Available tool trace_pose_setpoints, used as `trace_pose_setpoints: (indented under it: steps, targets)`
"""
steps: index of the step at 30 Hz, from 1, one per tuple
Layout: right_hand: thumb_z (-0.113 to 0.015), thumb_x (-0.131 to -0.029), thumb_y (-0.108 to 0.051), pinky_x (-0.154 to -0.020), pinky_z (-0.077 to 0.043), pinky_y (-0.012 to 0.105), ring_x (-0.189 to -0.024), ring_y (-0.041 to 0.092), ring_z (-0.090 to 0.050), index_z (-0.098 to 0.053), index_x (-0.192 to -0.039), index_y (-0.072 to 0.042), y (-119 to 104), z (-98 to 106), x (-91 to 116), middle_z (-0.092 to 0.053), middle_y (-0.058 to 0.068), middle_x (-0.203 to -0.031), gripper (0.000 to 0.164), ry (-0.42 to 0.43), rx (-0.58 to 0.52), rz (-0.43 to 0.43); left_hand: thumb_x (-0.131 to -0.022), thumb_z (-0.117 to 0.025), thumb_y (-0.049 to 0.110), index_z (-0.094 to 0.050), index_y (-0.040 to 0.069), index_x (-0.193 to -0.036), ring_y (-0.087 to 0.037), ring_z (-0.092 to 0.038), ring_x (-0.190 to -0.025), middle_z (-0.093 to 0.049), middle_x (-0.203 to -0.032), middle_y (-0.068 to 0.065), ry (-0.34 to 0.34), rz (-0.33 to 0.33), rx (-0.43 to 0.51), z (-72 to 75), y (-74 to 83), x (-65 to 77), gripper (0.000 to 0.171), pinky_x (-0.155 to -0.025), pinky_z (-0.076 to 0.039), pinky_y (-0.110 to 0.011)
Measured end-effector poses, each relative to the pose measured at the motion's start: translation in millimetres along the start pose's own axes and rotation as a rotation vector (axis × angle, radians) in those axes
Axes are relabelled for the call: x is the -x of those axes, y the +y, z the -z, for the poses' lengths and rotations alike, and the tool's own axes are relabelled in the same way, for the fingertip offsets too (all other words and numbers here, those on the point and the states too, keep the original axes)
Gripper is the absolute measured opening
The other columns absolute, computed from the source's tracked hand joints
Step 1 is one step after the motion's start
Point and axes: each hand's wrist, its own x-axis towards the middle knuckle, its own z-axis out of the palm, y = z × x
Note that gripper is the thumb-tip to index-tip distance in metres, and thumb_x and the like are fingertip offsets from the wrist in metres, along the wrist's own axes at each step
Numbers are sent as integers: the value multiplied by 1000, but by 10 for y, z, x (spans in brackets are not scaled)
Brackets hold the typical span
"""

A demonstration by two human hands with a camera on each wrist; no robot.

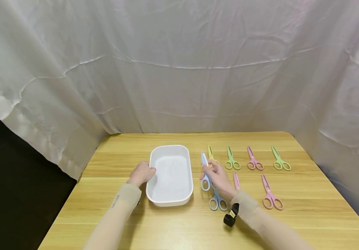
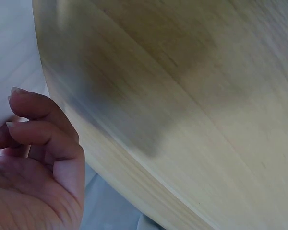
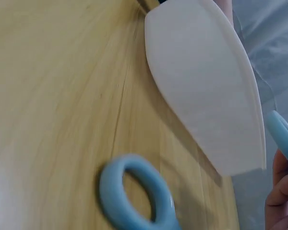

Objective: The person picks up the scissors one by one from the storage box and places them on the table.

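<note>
At the left wall of a white plastic tray (image 1: 171, 178), my left hand (image 1: 141, 173) grips the rim, thumb over the inside. The tray holds nothing. My right hand (image 1: 219, 177) holds a pair of light blue scissors (image 1: 204, 159) just right of the tray, blades pointing away from me. Below that hand, a second pair of blue scissors (image 1: 218, 202) lies on the table, its upper part hidden by the hand. In the right wrist view, one blue handle loop (image 3: 134, 194) is near the camera, and the held scissors (image 3: 283, 136) show at the right edge.
On the wooden table (image 1: 104, 208) lie yellow scissors (image 1: 211, 152), green scissors (image 1: 231, 159) and another green pair (image 1: 280, 160). Pink scissors (image 1: 253, 160) lie between the green ones; pink scissors (image 1: 270, 194) and a partly covered pink pair (image 1: 236, 180) lie nearer. A grey curtain (image 1: 179, 86) hangs behind.
</note>
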Motion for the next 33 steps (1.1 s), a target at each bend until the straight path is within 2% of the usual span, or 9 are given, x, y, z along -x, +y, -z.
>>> trace_pose_setpoints:
  steps: [3, 6, 12, 20, 28, 33]
  targets:
    - [-52, -105, -21, -51, -50, 21, -53, 8, -57, -52, -118, 5, 20, 90, 17, -65, -1, -70, 29, 44, 1, 2, -89, -53, 24, -67, -3, -114, -21, -68, -82, -73, -100, -14, 2, -2, 1, -2, -2, 1, 39, -66, -55, -30]
    - [-52, -104, -18, -53, -51, 22, -55, 7, -57, -51, -119, 13, 19, 205, 44, -64, 0, -73, 34, 78, 73, 24, -89, -53, 24, -67, -3, -114, -20, -68, -81, -73, -101, -14, 2, 0, 7, -6, -4, 2, 39, -65, -54, -29]
    - [-56, -103, -21, -62, -52, 22, -64, 6, -59, -56, -123, 10, 30, 460, 97, -66, -1, -77, 37, 129, 177, 2, -90, -53, 24, -67, -3, -114, -20, -68, -81, -73, -100, -13, -4, 5, 16, -7, -1, 11, 39, -65, -55, -29]
    - [-57, -102, -18, -59, -52, 23, -62, 7, -58, -54, -119, 10, 79, 790, 163, -66, 0, -75, 33, 168, 158, -16, -90, -53, 23, -67, -4, -115, -20, -69, -80, -73, -100, -15, -14, 0, 39, -13, -2, 12, 39, -64, -57, -29]
    - [-59, -101, -17, -60, -54, 21, -63, 4, -63, -55, -125, 12, 46, 1169, 237, -74, 9, -80, 38, 213, 362, 45, -89, -53, 23, -68, -2, -111, -20, -69, -80, -73, -99, -13, 3, -1, 19, 5, 14, 22, 37, -65, -55, -29]
    - [-59, -101, -20, -61, -54, 21, -64, 2, -64, -51, -130, 10, 88, 1372, 289, -76, 7, -83, 43, 219, 410, 42, -89, -53, 23, -67, -3, -113, -20, -69, -80, -73, -98, -13, -3, 1, 28, 9, 17, 27, 38, -64, -55, -28]
